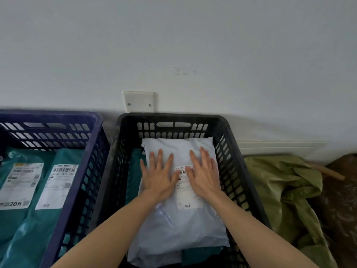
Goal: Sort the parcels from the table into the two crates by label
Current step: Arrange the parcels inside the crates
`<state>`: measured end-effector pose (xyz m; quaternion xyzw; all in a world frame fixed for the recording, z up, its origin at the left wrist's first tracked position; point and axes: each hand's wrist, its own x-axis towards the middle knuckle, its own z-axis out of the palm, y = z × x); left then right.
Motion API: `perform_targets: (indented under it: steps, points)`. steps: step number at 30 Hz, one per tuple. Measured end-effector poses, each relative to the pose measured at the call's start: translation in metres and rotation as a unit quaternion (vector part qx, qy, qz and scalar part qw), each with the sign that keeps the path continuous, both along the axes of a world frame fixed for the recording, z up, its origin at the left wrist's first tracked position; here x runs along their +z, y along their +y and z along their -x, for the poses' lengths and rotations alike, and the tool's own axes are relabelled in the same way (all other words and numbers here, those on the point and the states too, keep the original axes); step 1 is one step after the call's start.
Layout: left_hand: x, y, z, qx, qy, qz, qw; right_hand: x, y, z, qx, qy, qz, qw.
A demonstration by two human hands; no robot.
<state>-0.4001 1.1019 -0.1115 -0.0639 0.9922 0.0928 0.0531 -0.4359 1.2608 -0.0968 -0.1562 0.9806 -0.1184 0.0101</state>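
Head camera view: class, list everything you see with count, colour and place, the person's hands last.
black crate: one, black, centre, against the wall
blue crate: one, dark blue, left of the black crate
grey parcel: one, pale grey, topmost in the black crate
teal parcels: two, teal, labels up, in the blue crate
green sack: one, olive, right of the black crate
brown bag: one, brown, far right
wall plate: one, white, wall above the black crate
left hand: one, flat on the grey parcel
right hand: one, flat on the grey parcel
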Motion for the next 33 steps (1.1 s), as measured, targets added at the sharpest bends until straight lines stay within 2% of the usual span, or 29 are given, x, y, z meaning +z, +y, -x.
perform_targets:
  steps: [5,18,33]
  points:
    - [-0.026,-0.011,0.001,0.011,-0.016,-0.005,1.000,-0.028,-0.005,0.004,0.002,-0.055,-0.027,0.998]
    - [-0.051,-0.009,0.005,0.007,-0.043,-0.020,0.999,-0.057,-0.001,0.007,-0.014,-0.071,-0.022,0.997]
    - [-0.001,0.001,-0.025,0.028,-0.068,-0.043,0.996,-0.031,-0.002,0.001,-0.025,-0.116,0.039,0.992]
